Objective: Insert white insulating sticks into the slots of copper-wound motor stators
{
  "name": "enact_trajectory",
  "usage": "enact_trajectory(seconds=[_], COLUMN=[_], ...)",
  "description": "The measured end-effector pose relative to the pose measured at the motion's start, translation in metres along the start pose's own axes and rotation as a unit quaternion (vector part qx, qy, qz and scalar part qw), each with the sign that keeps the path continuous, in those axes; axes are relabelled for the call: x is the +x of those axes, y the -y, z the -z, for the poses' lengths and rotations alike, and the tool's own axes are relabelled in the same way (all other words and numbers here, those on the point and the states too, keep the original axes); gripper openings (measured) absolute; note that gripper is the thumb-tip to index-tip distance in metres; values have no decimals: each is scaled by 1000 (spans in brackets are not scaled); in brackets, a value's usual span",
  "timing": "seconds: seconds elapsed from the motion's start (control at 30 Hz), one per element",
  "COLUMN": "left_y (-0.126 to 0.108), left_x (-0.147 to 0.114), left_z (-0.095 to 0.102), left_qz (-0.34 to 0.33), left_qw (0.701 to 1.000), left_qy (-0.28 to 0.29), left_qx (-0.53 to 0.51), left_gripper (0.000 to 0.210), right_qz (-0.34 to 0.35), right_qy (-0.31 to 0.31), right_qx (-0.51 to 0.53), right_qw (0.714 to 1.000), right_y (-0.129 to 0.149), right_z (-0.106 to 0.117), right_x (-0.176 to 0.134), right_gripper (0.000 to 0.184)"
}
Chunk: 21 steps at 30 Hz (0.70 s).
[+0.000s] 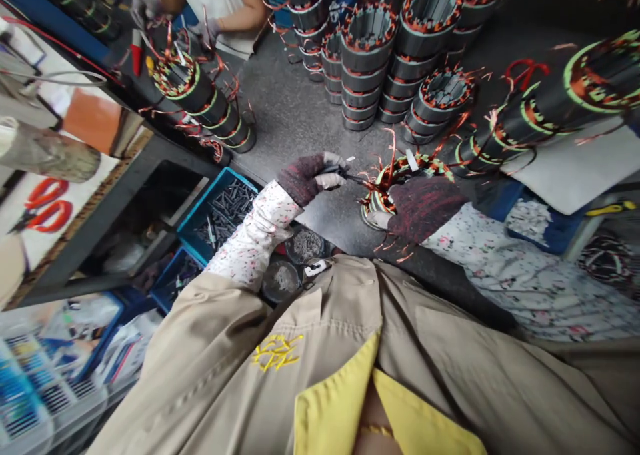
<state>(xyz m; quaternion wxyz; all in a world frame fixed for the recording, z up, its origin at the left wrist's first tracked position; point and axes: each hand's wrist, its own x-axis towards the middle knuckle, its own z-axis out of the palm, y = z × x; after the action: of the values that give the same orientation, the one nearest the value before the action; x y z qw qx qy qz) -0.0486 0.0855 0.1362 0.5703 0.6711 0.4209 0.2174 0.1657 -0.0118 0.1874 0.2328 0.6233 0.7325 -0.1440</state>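
Left hand point(313, 176) of the person, in a dark maroon glove with pale fingertips, is closed in a pinch on a slender dark piece point(340, 170), which points toward the copper wires point(369, 183) at the side of a wound ring core point(400, 167). Whether the tip of that piece touches the wires is too small to tell. Right hand point(427, 205), gloved alike, grasps the ring core from its near right side, thumb at the lower edge, and covers much of it. This core is in front of the person's waist, above the grey work surface point(295, 101), its loose wire ends standing out and a white tag point(411, 159) on its upper edge. Beyond it rise upright stacks of grey cores point(367, 68), with a shorter stack point(443, 101) nearer; to the right a row of green-edged cores point(545, 111) lies tilted, and red-handled scissors point(527, 73) rest behind it. Below the left forearm, a teal bin point(206, 203) holds many small dark pieces point(230, 205), and two round containers point(309, 243) are near the person's waist. At the upper left, a co-worker's gloved hands point(145, 8) are at the top of another tilted stack point(210, 105).
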Motion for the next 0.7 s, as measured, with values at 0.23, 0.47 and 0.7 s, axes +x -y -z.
enact_trajectory(seconds=[0.23,0.47,0.7], left_y=[2,0,25], left_x=[11,12,7], left_z=[-12,-25,-29], left_qz=[-44,21,58], left_qw=[998,998,962], left_qy=[25,49,14], left_qx=[-33,-43,268], left_gripper=[13,17,15], right_qz=[-6,18,78], right_qy=[-20,-9,-29], right_qx=[-7,-23,-30], right_qw=[1000,1000,996], right_y=[-3,-11,-36], right_z=[-8,-5,-24], right_x=[2,3,15], right_gripper=[63,66,87])
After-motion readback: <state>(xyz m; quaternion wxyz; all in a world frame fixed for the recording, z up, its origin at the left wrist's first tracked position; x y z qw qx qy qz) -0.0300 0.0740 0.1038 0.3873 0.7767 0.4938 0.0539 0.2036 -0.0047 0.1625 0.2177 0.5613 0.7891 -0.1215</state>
